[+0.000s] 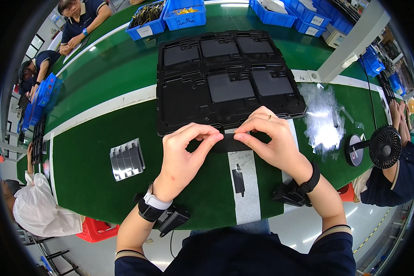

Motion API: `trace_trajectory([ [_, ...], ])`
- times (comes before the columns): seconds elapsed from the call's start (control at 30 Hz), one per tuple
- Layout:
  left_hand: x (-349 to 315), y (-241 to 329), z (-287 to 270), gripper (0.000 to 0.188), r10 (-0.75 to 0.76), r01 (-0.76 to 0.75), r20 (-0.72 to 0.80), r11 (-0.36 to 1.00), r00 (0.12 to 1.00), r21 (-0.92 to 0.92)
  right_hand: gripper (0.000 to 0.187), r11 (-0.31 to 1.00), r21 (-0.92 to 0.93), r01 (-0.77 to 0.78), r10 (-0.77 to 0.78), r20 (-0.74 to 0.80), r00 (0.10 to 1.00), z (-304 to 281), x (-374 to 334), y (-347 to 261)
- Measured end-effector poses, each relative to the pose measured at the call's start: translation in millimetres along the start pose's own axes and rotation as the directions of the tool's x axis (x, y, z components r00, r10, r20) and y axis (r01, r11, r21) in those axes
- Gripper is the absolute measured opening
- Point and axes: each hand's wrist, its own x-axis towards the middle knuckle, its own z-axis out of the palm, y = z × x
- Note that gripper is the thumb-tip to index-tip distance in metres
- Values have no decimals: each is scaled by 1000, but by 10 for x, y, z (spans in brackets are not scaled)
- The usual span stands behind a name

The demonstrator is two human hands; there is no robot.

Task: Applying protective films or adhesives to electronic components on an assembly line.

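At the front of the green bench (87, 184), just on the near side of the black tray (181, 99), the person has both hands drawn close over a dark piece (228, 144). From where I stand, the left hand (184, 149) and the right hand (273, 138) each look closed in a thumb-and-forefinger pinch at its far edge, with a short gap between the two grips; the fingers hide the exact contact. The piece sits over the far end of the white strip (249, 207), and I cannot tell whether it touches the strip. To do this well, I'd say, keep both pinches level and pull evenly, so that the piece neither twists nor creases. Light fingertips on the very edge should spare its face from smudges. The wrists would do best held steady, since the tray's near rim is right beside the knuckles and a bump could jog the panels (230, 87) seated there. I'd mind the small black part (238, 181) on the strip too, and keep the loose clear film (324, 124) beyond the right hand from drifting in.
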Motion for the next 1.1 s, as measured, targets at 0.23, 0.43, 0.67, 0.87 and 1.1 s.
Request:
trace_trajectory([
  [0.23,1,-39,3,10,56,-56,-9,998,998,42,12,1000,-26,5,-4,9,1000,17,-14,17],
  [0.43,4,-20,-14,19,117,-121,43,985,992,125,20,998,-54,14,-12,32,999,21,-30,0],
  [0.67,6,-48,-3,20,103,-107,45,990,994,92,22,1000,-24,-5,6,43,999,30,-32,17],
  [0.87,0,-51,-8,20,103,-107,46,990,994,91,19,1000,-26,9,-9,26,1000,45,-27,5],
  [1.1,-6,-40,-11,14,153,-151,-1,979,988,134,18,998,0,55,-55,-39,998,29,-28,42],
])
